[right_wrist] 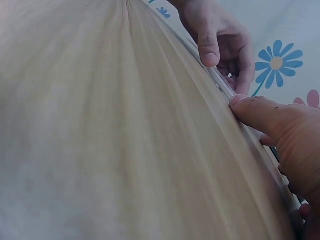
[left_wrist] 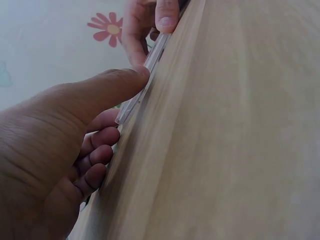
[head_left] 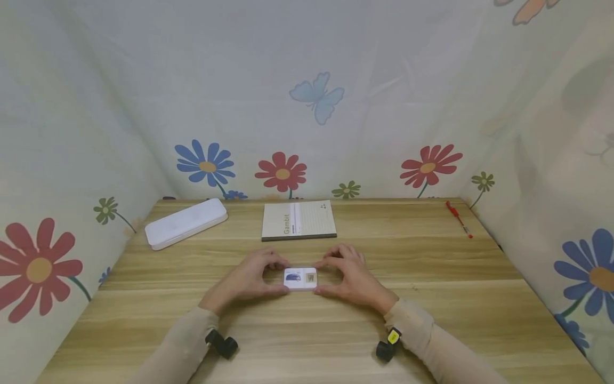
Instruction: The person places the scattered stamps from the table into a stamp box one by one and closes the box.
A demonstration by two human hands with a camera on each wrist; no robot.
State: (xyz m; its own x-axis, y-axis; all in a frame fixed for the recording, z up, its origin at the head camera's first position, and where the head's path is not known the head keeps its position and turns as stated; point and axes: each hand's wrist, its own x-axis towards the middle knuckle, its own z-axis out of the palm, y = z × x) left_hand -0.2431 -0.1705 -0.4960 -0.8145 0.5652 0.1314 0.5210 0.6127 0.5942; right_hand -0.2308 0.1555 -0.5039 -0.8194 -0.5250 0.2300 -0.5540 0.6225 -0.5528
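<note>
A small flat white card [head_left: 300,278] in what looks like a clear holder lies between both hands, with a dark blue picture and a brownish square on its face. At its left end, the left hand [head_left: 251,277] pinches it between thumb and fingers. The right hand [head_left: 352,277] grips the opposite end the same way. Seen from the left wrist, the clear edge of the card [left_wrist: 132,104] sits close to the wooden surface, under the left thumb [left_wrist: 117,85]. The right wrist view has the right thumb [right_wrist: 255,111] at the card's near edge.
Behind the hands lies a notebook [head_left: 299,220] marked "Gambit". A white oblong case [head_left: 186,223] rests at the back left of the wooden table [head_left: 307,341], and a red pen [head_left: 459,219] at the back right. Flowered cloth [head_left: 307,133] hangs around the table.
</note>
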